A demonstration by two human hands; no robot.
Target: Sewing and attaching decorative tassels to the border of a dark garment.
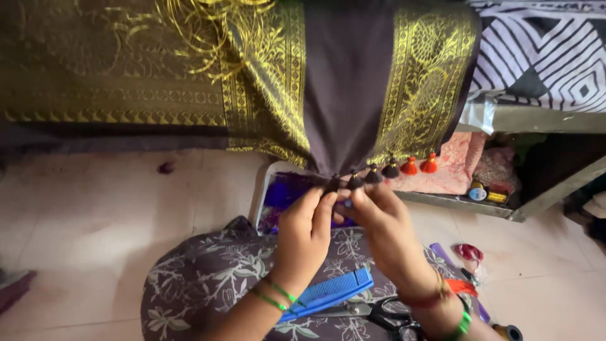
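Both my hands are up at the lower edge of the dark brown saree cloth (347,95), the one with gold woven borders, which hangs down in front of me from above. My left hand (306,230) has its grip pinched together on the gathered hem, right by the first dark tassel (332,184). My right hand (382,230) also has its fingers closed at the same spot, likely on a thin thread or the tassel knot, but the fingertips overlap and I can't tell exactly what sits between them. Along the hem runs a row of small tassels: dark ones (373,173) next to my fingers, then two orange ones (420,165) further right. Judging by that, I'm in the middle of tying or fixing the next tassel at the left end of the row. The next move calls for keeping the hem taut with the left while the right pulls the knot snug, tight against the edge and spaced like the others. On my lap, over the floral fabric (208,278), lie a blue comb (331,292) and black-handled scissors (385,312), both near my wrists. A purple bit of material (284,192) sits just under the hem. Thread spools (486,192) rest on a low shelf to the right, well apart from my hands.
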